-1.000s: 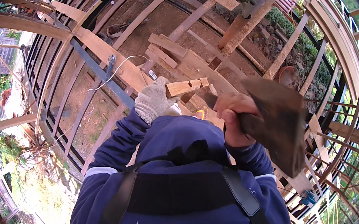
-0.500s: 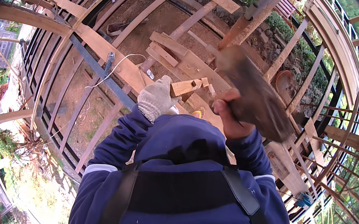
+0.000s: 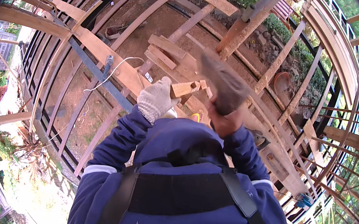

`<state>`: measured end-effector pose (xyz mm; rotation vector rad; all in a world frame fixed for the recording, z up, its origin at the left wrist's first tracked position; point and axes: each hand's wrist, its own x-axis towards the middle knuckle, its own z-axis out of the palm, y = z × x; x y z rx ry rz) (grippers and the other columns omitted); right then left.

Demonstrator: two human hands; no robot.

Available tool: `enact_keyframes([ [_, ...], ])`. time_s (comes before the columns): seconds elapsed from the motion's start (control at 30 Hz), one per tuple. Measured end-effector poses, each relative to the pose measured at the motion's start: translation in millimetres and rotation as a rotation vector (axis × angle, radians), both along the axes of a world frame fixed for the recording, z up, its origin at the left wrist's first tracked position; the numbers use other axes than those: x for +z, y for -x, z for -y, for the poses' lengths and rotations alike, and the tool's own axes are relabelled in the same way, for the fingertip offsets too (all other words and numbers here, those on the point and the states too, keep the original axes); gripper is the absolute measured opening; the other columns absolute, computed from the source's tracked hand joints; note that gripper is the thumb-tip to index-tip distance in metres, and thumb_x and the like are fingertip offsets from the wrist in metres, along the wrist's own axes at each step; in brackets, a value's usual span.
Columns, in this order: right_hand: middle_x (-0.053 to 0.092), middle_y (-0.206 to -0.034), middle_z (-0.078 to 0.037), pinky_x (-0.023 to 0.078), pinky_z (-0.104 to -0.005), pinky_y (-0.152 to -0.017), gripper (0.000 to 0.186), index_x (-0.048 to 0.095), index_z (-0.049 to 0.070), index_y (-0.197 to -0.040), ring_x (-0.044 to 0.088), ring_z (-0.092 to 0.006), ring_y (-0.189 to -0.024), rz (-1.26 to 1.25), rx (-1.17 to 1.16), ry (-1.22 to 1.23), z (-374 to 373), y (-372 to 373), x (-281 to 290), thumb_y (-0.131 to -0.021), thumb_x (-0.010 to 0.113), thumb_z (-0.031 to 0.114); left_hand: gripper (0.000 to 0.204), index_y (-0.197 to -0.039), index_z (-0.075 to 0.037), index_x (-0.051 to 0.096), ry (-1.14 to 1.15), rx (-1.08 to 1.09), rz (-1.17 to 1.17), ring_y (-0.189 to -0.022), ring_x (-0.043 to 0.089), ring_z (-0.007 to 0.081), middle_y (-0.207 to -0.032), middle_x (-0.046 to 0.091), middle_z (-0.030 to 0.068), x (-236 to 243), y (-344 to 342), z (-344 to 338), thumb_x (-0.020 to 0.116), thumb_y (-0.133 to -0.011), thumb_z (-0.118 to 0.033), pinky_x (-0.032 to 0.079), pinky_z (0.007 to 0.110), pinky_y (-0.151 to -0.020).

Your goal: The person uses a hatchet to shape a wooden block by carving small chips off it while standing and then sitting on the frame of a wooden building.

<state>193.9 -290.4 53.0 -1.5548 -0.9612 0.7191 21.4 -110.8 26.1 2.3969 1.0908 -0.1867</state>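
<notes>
My left hand (image 3: pixel 156 97), in a pale knitted glove, is closed on a short, light wooden block (image 3: pixel 185 89). Notches are cut near the block's far right end. My bare right hand (image 3: pixel 226 121) is wrapped round a broad, dark brown tool (image 3: pixel 225 82). Motion blurs this tool, so its exact kind is unclear. It rises up and left from my fist, its head to the right of the block and apart from it in the picture. Below the block, boards (image 3: pixel 192 64) lie across the beams.
Long beams span a frame above bare soil. A grey power tool with a white cord (image 3: pixel 108 65) rests on a beam at the left. Short wood pieces (image 3: pixel 161 56) lie ahead. A rusty post (image 3: pixel 238 32) stands beyond, and stacked planks (image 3: pixel 335 46) lie at the far right.
The brown tool has swung away from the camera, down and left, and looks smaller now. My right hand has shifted slightly left and lower. My left hand and the block have barely moved.
</notes>
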Motion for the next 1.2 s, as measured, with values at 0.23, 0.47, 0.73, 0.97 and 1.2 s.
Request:
enact_keyframes([
  [0.23,0.065,-0.077,-0.012,0.054,-0.0417,-0.065,0.008,0.060,0.002,-0.100,0.063,-0.0252,-0.066,0.248,-0.085,-0.436,-1,9,-23,-0.099,0.063,0.009,0.057,-0.114,-0.006,0.058,0.006,0.009,-0.051,-0.097,0.071,0.0421,-0.103,0.072,0.0226,14,-8,2,0.084,-0.078,-0.043,0.057,0.051,-0.082],
  [0.47,0.072,-0.092,-0.024,0.055,-0.0515,-0.082,0.026,0.072,0.008,-0.100,0.068,-0.0464,-0.090,0.126,0.018,0.674,4,17,-153,-0.084,0.071,0.028,0.056,-0.112,-0.006,0.060,-0.038,0.060,-0.063,-0.094,0.071,0.0425,-0.097,0.072,0.0230,12,-4,7,0.086,-0.076,-0.041,0.057,0.050,-0.079],
  [0.73,0.068,-0.072,-0.012,0.055,-0.0392,-0.062,0.022,0.069,0.004,-0.091,0.068,-0.0235,-0.065,-0.229,0.227,0.564,15,-28,-187,-0.088,0.078,0.024,0.054,-0.112,-0.009,0.061,-0.053,-0.039,0.121,-0.091,0.072,0.0400,-0.094,0.073,0.0195,-3,10,2,0.087,-0.077,-0.042,0.057,0.048,-0.078],
  [0.97,0.063,-0.065,-0.005,0.053,-0.0329,-0.051,0.014,0.068,0.004,-0.087,0.062,-0.0153,-0.054,-0.576,0.175,0.516,22,-23,-202,-0.091,0.077,0.014,0.055,-0.106,-0.007,0.058,-0.022,-0.039,0.054,-0.092,0.072,0.0379,-0.097,0.072,0.0192,17,16,10,0.082,-0.079,-0.048,0.056,0.049,-0.077],
  [1.2,0.063,-0.065,-0.005,0.052,-0.0341,-0.051,0.015,0.065,0.003,-0.086,0.062,-0.0158,-0.052,-0.551,0.071,0.488,18,-2,-190,-0.090,0.077,0.011,0.066,-0.109,-0.008,0.064,-0.076,-0.060,0.180,-0.089,0.073,0.0368,-0.098,0.073,0.0167,18,24,-5,0.082,-0.074,-0.061,0.057,0.048,-0.076],
])
